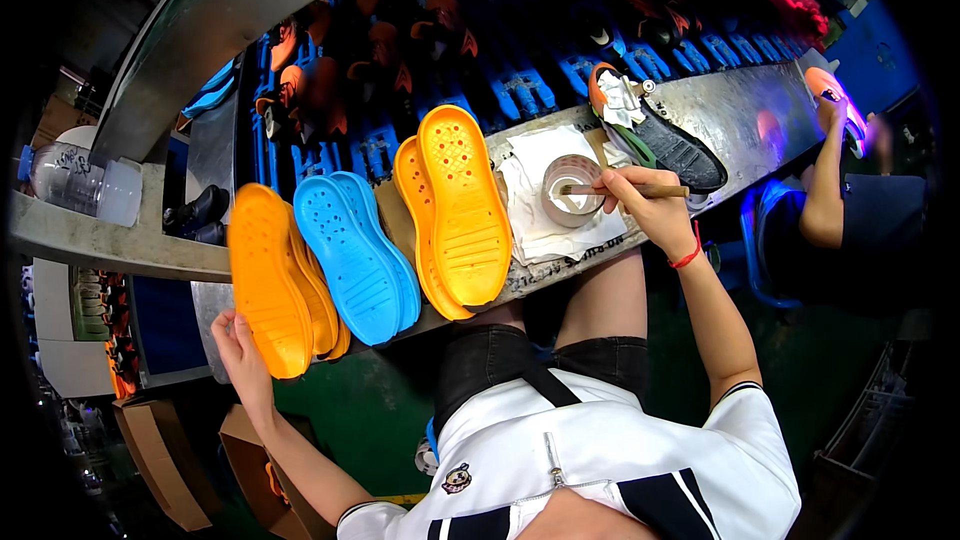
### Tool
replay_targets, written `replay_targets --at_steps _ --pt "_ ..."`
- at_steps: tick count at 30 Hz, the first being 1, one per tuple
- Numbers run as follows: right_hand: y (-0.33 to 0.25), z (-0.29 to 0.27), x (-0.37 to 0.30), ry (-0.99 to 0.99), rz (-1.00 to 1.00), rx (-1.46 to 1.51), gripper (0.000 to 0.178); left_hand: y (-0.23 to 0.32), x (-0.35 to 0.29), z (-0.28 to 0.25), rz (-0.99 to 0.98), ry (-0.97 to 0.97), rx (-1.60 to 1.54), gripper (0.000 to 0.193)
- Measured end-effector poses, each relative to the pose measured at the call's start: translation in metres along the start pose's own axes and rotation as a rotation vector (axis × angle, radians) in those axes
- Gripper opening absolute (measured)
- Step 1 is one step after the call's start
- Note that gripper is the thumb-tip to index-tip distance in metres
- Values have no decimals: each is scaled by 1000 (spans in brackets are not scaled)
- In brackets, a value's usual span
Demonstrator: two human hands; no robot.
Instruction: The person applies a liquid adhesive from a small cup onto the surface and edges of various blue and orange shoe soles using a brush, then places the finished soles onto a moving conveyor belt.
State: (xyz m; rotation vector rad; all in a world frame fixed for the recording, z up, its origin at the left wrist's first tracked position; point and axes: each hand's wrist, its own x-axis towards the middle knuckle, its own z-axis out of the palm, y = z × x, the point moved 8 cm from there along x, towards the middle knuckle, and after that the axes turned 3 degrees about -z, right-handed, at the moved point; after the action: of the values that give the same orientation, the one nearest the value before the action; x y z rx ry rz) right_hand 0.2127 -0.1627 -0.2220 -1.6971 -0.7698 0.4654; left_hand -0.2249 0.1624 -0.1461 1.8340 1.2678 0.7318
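My left hand (pixel 241 358) grips the edge of an orange shoe sole (pixel 265 280) at the left of the bench, thumb and fingers at its side. More orange soles lie partly hidden under it. My right hand (pixel 648 208) is closed around a brush (pixel 650 190) with a wooden handle, its tip inside a clear round cup (pixel 570 202). The cup stands on crumpled white paper (pixel 530 165). Between my hands lie blue soles (pixel 350 260) and yellow-orange soles (pixel 462 210), overlapping in pairs.
A dark shoe (pixel 675 145) stuffed with paper lies right of the cup on the metal bench (pixel 755 130). Beyond runs a blue rack (pixel 520 90) with orange shoe parts. Cardboard boxes (pixel 165 460) stand at lower left. Another person's arm (pixel 826 190) holds a shoe at the right.
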Motion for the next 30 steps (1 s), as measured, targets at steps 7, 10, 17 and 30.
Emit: replay_targets --at_steps 7,10,17,30 --pt "0 -4 -2 12 24 -25 22 46 -50 89 -107 -393 -855 72" --pt "-15 -19 -9 135 -49 83 21 69 -59 139 -135 -555 -926 78" --pt "-29 -24 -19 117 -132 26 22 94 -63 230 40 -516 -747 68" --pt "-89 32 -54 -100 -370 111 19 120 -83 239 236 -402 -674 62"
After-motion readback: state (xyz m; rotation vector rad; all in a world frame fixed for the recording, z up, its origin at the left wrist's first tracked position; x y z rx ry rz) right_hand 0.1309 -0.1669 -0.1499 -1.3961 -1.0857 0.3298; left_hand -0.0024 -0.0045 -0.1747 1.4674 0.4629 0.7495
